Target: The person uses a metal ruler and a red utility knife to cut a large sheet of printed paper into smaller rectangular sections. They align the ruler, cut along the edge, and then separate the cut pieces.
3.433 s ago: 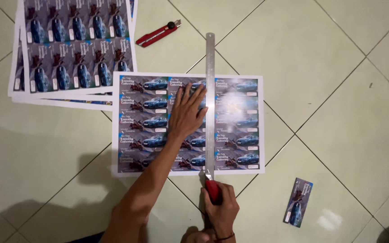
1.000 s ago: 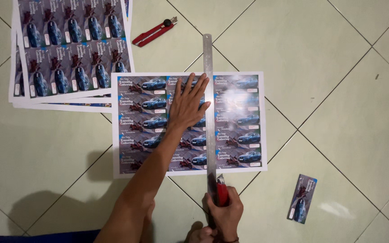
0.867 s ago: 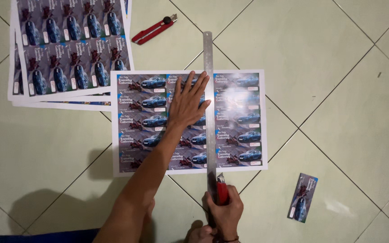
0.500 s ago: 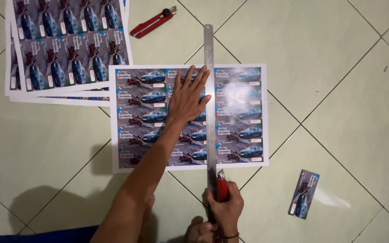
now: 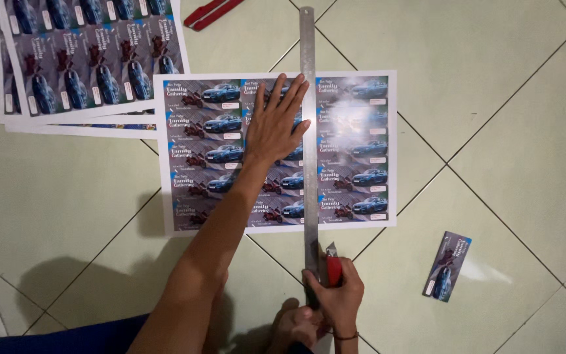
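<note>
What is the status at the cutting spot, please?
Left hand flat on printed sheet, bracing steel ruler. Right hand grips red cutter below the sheet's near edge. Nothing blocking the ruler.

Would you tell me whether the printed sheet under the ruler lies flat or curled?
Flat: the printed sheet lies spread on the tiled floor, pressed by the left hand.

left hand [image 5: 275,124] flat, fingers spread; right hand [image 5: 335,298] fisted

We have one view only, worn on the head, looking almost straight down at the tiled floor [image 5: 525,98] from moderately close. Our arms enter from the near edge; the printed sheet [image 5: 361,144] lies mid-frame, the stack of sheets [image 5: 86,59] runs off the far left corner.
</note>
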